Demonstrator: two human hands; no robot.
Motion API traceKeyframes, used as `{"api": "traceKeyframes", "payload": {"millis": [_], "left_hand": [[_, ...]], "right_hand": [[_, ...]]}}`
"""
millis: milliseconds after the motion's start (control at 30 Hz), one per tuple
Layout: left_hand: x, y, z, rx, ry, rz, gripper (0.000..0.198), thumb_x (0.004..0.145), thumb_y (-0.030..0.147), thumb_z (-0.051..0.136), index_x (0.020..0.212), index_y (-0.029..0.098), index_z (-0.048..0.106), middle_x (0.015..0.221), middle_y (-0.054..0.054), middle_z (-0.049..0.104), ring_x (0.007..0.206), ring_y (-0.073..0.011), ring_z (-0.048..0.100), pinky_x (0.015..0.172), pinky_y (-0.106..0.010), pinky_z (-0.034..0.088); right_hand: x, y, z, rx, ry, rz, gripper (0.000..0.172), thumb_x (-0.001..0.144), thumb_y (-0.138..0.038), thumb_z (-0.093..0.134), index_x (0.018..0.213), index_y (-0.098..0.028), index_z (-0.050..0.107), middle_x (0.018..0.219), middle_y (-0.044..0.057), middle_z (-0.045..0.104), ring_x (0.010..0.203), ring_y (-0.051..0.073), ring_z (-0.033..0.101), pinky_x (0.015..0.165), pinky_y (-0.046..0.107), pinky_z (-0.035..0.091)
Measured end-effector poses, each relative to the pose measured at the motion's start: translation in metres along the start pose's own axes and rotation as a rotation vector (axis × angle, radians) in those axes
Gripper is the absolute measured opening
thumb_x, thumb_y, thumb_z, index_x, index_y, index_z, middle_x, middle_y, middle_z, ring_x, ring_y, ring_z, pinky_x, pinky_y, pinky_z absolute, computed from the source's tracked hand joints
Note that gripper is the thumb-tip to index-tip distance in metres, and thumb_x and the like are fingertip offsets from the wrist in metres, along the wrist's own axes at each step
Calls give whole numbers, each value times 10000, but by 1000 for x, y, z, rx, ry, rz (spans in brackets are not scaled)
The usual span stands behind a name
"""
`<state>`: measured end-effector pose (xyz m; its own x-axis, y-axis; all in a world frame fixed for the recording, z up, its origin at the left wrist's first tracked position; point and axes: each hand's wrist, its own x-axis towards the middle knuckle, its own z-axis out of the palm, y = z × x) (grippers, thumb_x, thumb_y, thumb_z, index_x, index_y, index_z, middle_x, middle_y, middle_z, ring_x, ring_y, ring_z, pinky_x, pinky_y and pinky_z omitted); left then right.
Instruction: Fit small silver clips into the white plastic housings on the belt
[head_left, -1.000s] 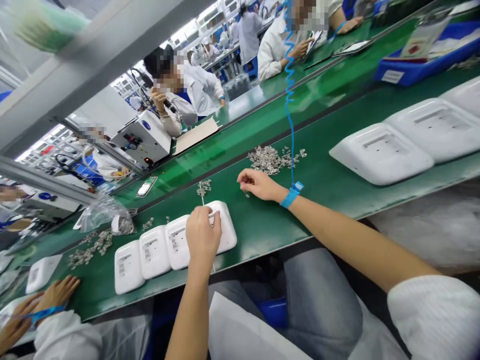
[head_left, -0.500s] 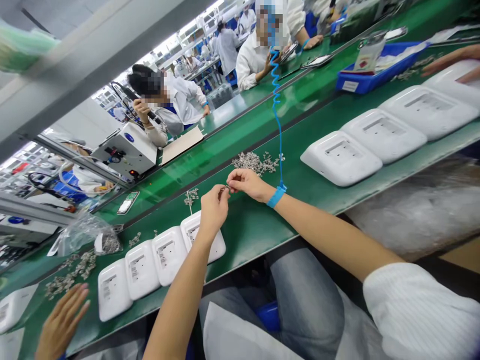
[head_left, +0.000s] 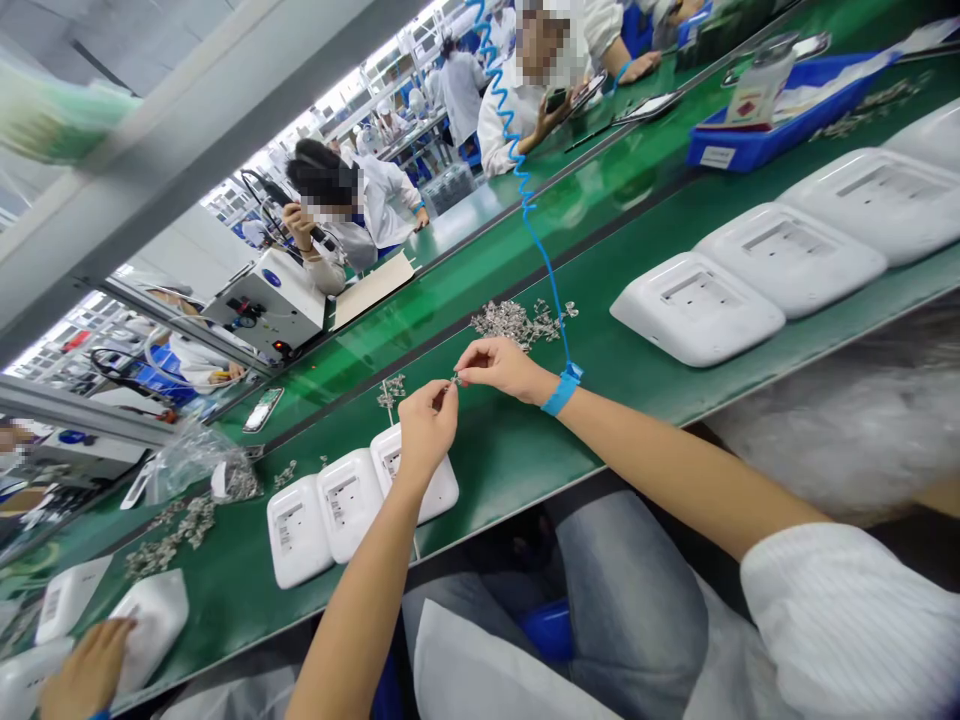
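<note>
1. The person's two hands meet over the green bench: the left hand [head_left: 429,428] and the right hand [head_left: 501,370] pinch one small metal piece [head_left: 455,379] between their fingertips, just on the near side of a heap of metal pieces [head_left: 510,322].
2. Three white housings [head_left: 349,505] stand in a row to the left, the rightmost partly behind the left forearm; four larger-looking white housings [head_left: 701,308] line the right, the farthest cut off by the picture's edge.
3. One blue wrist strap [head_left: 564,390], joined to one coiled blue cord [head_left: 551,270], circles the right wrist.
4. Half a second ago the left row had four housings; now a co-worker's hand [head_left: 90,665], at the near left, lies on a separate white housing [head_left: 150,620]. Another co-worker's hand has gone from the right edge. The person's hands keep their fingertip grip.
5. One blue tray [head_left: 739,158], far right, holds a clear container [head_left: 759,95] with a red mark and white sheets. One clear plastic bag [head_left: 180,460], at left, has metal pieces by its right end; whether they lie inside cannot be told.
</note>
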<state>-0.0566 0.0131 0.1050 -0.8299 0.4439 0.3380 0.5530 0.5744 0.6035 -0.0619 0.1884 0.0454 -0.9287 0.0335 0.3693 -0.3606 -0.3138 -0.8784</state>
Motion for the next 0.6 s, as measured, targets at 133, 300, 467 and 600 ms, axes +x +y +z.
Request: {"api": "traceKeyframes", "payload": {"millis": [133,300,467,600], "left_hand": [[4,6,4,-441,-48,-302,297,786,462,669,812,165,682,592,20,593,519,-104,551,537,-225,441],[8,11,9,-704,-74,-418,332,718,462,732,830,156,666,579,41,547,511,-71,499,501,-187,400],[6,11,12,-507,-17,-219,277,797,444,688,853,172,678,608,27,588,554,-92,539,552,-210,467],[5,11,9,-568,-61,-171,263,828,436,669,869,177,666,609,30,594,547,-95,546,556,-216,465]], "right_hand": [[-1,-2,2,-66,31,-97,307,751,-307,782,1021,-167,740,848,33,720,785,174,667,759,334,558],[-4,-6,3,-253,111,-229,179,822,-305,690,935,-180,750,924,62,718,844,200,663,759,344,546],[-4,-13,2,-410,55,-274,141,874,-228,580,894,-180,711,910,62,682,810,180,625,743,328,511],[-4,-16,0,-281,-52,-195,112,903,-267,597,845,-180,638,831,30,632,763,156,592,723,301,498]]}}
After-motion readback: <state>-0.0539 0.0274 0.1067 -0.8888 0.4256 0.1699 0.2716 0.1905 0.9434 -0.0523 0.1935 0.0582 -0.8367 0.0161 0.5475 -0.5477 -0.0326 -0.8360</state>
